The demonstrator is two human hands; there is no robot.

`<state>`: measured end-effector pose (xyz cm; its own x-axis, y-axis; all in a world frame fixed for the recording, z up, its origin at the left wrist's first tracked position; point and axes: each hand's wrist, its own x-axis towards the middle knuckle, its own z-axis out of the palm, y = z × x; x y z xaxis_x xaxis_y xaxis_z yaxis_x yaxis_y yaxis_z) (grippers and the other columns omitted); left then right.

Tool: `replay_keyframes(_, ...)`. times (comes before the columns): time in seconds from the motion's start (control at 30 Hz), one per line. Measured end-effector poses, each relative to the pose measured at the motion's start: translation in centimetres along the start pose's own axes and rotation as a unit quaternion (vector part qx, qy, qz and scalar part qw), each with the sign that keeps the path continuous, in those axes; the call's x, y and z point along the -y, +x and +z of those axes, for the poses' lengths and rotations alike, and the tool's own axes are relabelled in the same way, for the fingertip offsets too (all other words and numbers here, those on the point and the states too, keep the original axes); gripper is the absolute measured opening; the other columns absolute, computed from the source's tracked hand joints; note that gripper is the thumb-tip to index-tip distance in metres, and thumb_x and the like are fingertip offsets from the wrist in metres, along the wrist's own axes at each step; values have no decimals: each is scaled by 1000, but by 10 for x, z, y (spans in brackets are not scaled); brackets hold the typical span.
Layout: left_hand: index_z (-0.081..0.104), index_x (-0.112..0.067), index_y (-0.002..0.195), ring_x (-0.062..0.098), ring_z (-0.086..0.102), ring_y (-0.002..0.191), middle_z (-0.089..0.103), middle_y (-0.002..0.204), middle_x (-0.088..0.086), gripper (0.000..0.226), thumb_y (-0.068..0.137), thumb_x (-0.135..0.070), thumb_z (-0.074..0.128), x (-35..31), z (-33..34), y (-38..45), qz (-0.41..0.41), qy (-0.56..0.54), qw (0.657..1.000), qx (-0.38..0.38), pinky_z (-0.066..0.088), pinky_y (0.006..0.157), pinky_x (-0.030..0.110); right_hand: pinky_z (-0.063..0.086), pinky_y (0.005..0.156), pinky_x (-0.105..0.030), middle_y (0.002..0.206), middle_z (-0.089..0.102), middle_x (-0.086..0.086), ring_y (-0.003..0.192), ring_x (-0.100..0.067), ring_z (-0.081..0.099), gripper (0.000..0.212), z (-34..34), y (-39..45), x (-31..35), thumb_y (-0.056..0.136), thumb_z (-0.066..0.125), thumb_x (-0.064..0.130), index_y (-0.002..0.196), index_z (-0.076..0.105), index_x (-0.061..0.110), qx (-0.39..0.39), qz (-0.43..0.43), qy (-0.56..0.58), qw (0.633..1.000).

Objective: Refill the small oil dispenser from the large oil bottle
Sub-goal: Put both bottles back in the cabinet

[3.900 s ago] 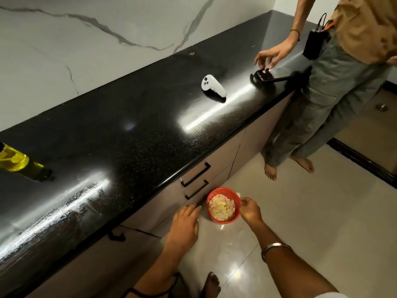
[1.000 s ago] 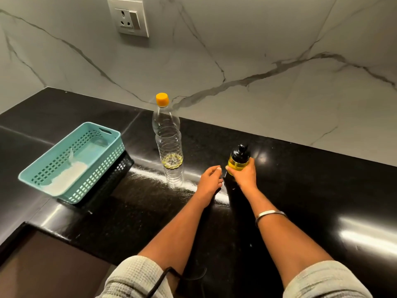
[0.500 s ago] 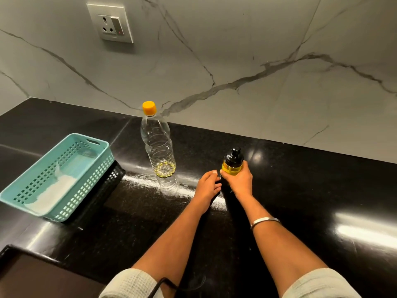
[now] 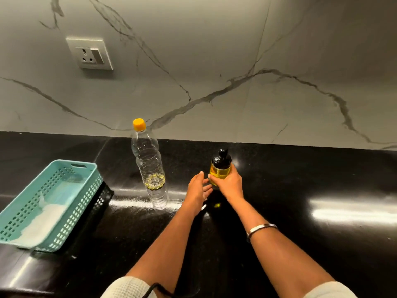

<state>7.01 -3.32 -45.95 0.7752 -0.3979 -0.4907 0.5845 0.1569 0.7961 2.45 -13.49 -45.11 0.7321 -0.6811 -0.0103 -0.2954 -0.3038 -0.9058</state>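
Observation:
A small glass oil dispenser with a black pump top and yellow oil inside stands on the black counter. My right hand grips its body from the right. My left hand is just left of it with fingers straight, apart from the glass or barely touching it. The large clear plastic oil bottle with an orange cap stands upright to the left, with only a little oil at its bottom.
A teal plastic basket holding something white sits at the counter's left, on a black one. A wall socket is on the marble backsplash above. A bright light glare lies on the counter at the right.
My right hand keeps its hold on the dispenser. My left hand's fingers have uncurled beside it. The view has tilted up. Earlier I was crouched at a red bowl on the floor.

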Motion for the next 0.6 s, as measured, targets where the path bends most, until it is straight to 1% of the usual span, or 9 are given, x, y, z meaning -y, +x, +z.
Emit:
replay_keyframes(0.07,50,-10,124,25,63,103,64,112,11,32,101,-32,45,-6,6,-11,1,-11,1000,14,52,91,36,44,86,-23,111,65,1,102,-12,61,57,-7,-8,13,66,86,26,115,55,20,-6,-9,-2,1000)
replay_keyframes(0.13,55,-8,115,22,66,92,67,101,9,28,101,-31,45,-14,10,-26,6,-22,999,34,55,80,33,43,83,-21,110,64,1,99,-10,59,57,-15,-18,27,67,86,25,115,55,19,-6,-16,-2,1000)
replay_keyframes(0.23,58,-6,113,24,67,93,67,106,14,30,100,-30,46,-26,14,-41,31,-14,998,53,55,72,31,41,73,-12,106,64,1,93,-8,57,55,-26,-30,49,69,85,25,115,55,16,-4,-30,2,1000)
replay_keyframes(0.3,58,-5,115,26,66,98,66,111,17,33,100,-32,46,-37,17,-51,57,1,996,63,55,72,31,38,66,-7,102,62,3,90,-8,57,54,-33,-37,65,71,84,26,115,55,14,-8,-44,2,999)
replay_keyframes(0.33,58,-4,116,26,66,100,66,112,18,35,100,-32,46,-43,18,-56,70,9,995,67,55,72,31,37,66,-6,101,62,4,90,-8,57,54,-36,-41,74,72,83,27,116,55,14,-11,-50,2,999)
replay_keyframes(0.4,58,-2,117,28,65,101,66,109,19,36,100,-31,45,-54,23,-66,95,19,993,72,56,75,33,41,70,-11,101,63,2,90,-9,58,53,-41,-46,89,72,83,29,115,56,14,-20,-61,2,998)
replay_keyframes(0.47,58,0,115,29,64,97,64,104,19,35,100,-29,44,-67,28,-76,116,16,991,71,55,78,35,45,74,-17,100,63,1,91,-12,61,52,-44,-50,105,71,83,31,112,56,14,-35,-74,2,997)
replay_keyframes(0.53,58,0,115,28,62,93,63,100,18,34,99,-28,45,-81,32,-86,134,6,989,65,53,76,35,44,70,-15,98,63,0,92,-15,62,51,-48,-53,123,72,82,33,111,56,13,-47,-92,-6,995)
replay_keyframes(0.6,58,-1,113,28,61,93,63,98,17,33,99,-28,45,-94,36,-94,149,-3,987,65,53,75,35,41,66,-14,101,63,-3,92,-16,61,52,-51,-55,141,73,81,33,113,56,11,-55,-109,-20,992)
